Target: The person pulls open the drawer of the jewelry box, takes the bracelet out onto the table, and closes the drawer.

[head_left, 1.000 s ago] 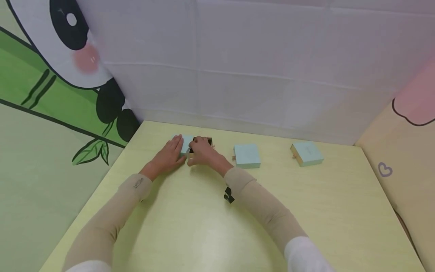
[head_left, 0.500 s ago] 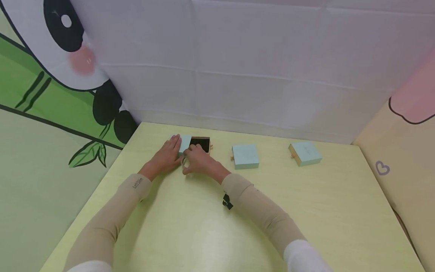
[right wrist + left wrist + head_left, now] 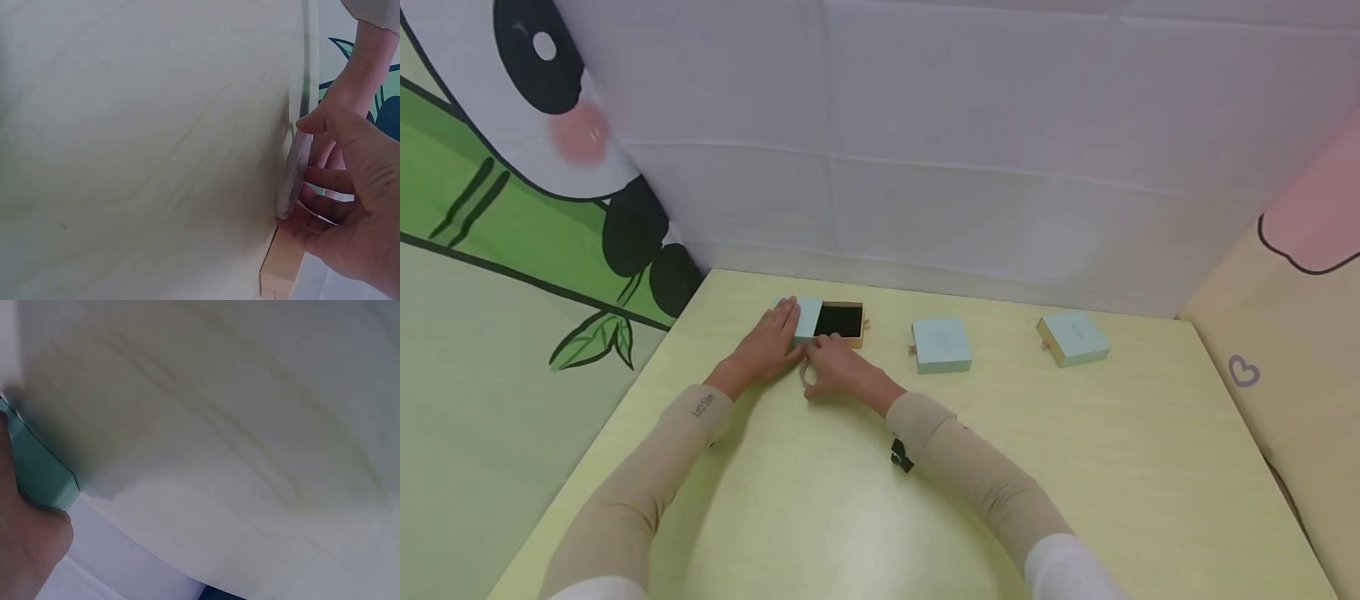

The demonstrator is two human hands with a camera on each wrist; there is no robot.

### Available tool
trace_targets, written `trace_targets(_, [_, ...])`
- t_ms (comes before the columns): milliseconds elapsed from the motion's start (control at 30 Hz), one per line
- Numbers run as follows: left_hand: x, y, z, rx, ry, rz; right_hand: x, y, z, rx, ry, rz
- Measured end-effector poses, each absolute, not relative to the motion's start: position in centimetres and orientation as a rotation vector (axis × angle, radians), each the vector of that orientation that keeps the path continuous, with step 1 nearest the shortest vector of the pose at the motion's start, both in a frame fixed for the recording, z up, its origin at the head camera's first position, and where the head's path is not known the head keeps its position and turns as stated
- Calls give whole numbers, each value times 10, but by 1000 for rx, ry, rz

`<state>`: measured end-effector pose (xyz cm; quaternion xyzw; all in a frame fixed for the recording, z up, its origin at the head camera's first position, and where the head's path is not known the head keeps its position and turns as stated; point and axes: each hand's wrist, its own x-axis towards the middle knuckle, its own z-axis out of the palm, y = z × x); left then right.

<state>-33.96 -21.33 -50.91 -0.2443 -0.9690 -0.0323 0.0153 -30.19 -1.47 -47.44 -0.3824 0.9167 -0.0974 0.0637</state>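
My left hand (image 3: 767, 343) lies with straight fingers on the pale blue sleeve (image 3: 808, 320) of a small drawer box at the table's back left. Its drawer (image 3: 842, 320), lined in black, is pulled out to the right and looks bare inside. Just in front of the box, my right hand (image 3: 841, 368) grips a pale bangle (image 3: 295, 172) between thumb and fingertips. In the right wrist view the bangle stands nearly edge-on, close to the drawer's tan side (image 3: 281, 259). A thumb (image 3: 47, 534) of the left hand rests by the box's green-blue side (image 3: 47, 469) in the left wrist view.
Two more pale blue boxes, one in the middle (image 3: 942, 345) and one farther right (image 3: 1078, 337), stand closed on the table (image 3: 865, 500). A white sheet (image 3: 925, 217) hangs behind the table, with painted panels at both sides.
My right hand has drawn the bangle from over the drawer toward the front, down beside the box, uncovering the black interior. The left hand has stayed on the sleeve.
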Motion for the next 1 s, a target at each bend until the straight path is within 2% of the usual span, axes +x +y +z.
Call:
trace_targets(533, [-340, -213, -509, -756, -2996, -92, -301, -18, -479, -1184, 2783, -103])
trace_targets(1000, [-338, -213, -506, -747, -3037, -126, -307, -13, -475, -1144, 2720, -216])
